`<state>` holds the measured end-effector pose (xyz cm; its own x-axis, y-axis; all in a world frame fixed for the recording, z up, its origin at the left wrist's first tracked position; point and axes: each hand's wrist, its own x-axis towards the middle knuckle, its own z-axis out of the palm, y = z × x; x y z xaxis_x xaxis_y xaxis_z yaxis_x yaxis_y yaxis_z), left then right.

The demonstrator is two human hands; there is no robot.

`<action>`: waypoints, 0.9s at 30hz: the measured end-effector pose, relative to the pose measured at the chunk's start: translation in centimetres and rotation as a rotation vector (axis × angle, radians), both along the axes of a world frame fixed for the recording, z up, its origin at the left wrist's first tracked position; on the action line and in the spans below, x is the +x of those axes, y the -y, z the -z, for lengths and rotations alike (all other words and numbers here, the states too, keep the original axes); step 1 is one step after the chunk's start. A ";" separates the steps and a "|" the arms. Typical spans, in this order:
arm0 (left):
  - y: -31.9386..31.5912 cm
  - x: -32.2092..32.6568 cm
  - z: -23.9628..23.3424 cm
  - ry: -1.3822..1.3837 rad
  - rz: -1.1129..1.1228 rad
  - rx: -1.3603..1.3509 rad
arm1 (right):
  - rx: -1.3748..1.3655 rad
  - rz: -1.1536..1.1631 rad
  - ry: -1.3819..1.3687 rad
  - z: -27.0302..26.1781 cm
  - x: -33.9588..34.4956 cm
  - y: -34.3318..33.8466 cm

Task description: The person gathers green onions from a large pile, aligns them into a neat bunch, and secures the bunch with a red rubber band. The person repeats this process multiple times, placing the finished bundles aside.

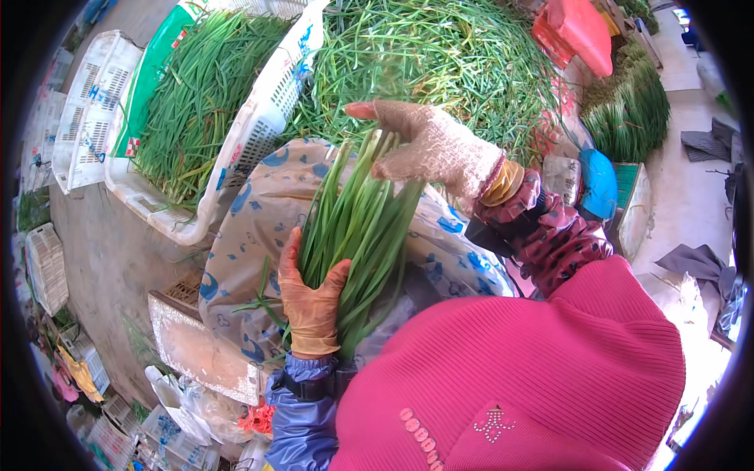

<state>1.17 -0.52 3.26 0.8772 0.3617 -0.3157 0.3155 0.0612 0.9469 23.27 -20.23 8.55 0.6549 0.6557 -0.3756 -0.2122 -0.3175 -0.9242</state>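
A bunch of green garlic chives [359, 235] slants across my lap, with its pale stem ends pointing away from me. My left hand [312, 297], in a thin orange rubber glove, grips the bunch from the left, its thumb across the leaves. At the stem ends is my right hand [433, 144], in a worn whitish knit glove with bare fingertips. Its forefinger and thumb are spread, the stem ends lying between them; the other fingers are hidden. Under the bunch, a patterned plastic apron [253, 206] covers my lap.
A white plastic crate [203, 226] of chives stands at the left front. Ahead spreads a large heap of loose chives [436, 53]. More chives [630, 112] stand upright at the right, near a red plastic container [580, 35]. A worn board [200, 350] is by my left side.
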 end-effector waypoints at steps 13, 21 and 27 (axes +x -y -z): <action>-0.1 0.3 0.3 -0.049 -0.036 0.106 | -0.032 -0.026 0.254 0.8 0.0 0.0; -0.3 0.0 0.8 -0.003 -0.039 0.151 | -0.011 -0.046 0.240 0.3 -0.3 -0.2; -0.6 0.0 1.4 -0.030 -0.037 0.220 | -0.077 -0.129 0.454 -0.2 0.1 0.0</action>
